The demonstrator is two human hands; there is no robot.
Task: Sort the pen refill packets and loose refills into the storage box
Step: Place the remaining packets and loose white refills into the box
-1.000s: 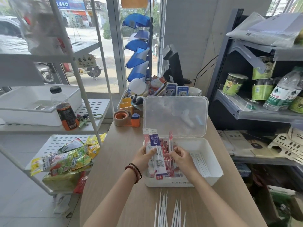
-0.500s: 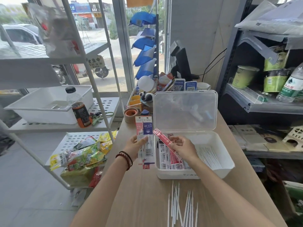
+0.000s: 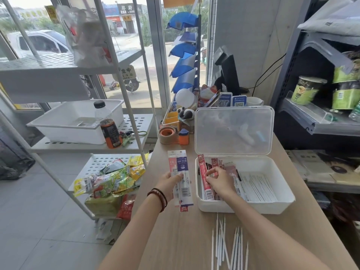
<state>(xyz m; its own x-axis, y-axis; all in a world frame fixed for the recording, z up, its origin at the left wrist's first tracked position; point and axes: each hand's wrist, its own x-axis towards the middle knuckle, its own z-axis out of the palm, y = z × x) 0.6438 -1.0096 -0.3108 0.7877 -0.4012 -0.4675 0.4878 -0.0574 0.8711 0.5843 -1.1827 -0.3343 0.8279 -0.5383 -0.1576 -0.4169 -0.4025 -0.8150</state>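
Over the counter (image 3: 175, 240), pink-and-purple packets (image 3: 181, 165) are gripped in the left hand (image 3: 169, 183), a red packet (image 3: 202, 167) in the right hand (image 3: 221, 183).

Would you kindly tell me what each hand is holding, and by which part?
The left hand grips a small stack of refill packets around their middle. The right hand pinches a red packet near its middle, inside the storage box.

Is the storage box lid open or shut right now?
Open: the clear lid stands upright behind the white storage box, its inside exposed.
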